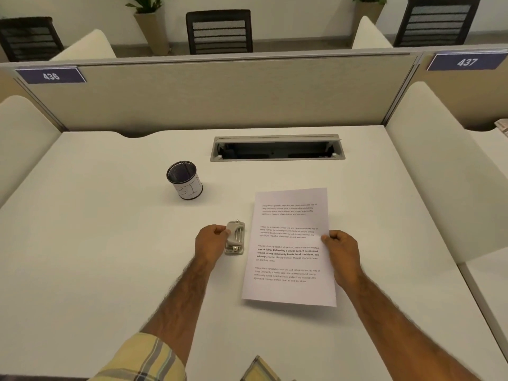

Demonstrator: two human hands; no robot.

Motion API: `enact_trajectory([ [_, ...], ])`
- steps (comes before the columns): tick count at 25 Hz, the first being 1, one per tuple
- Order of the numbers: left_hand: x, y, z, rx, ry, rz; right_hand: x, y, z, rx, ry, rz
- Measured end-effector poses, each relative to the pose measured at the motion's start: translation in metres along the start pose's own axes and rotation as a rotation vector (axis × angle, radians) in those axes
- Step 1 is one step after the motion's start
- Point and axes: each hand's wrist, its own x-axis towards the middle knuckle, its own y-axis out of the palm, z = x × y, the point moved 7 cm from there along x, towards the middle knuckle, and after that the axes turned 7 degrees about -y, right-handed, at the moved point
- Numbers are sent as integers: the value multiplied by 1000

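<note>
A white sheet of printed paper [291, 248] is held a little above the white desk [110, 243], casting a shadow under its near edge. My right hand [342, 254] pinches its right edge between thumb and fingers. Just left of the sheet sits a small grey hole punch [235, 237]. My left hand [211, 242] grips the punch's left side with curled fingers. The sheet's left edge lies close to the punch; whether it is inside the slot I cannot tell.
A black mesh pen cup [184, 179] with a white label stands behind and left of the punch. An open cable tray [277, 148] is set in the desk's back. Beige partitions [220, 97] wall the desk on three sides.
</note>
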Motion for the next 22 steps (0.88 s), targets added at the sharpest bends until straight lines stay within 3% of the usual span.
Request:
enact_trajectory([
  [22, -5, 0, 0, 40, 44, -33, 15, 52, 16, -128, -48, 65],
])
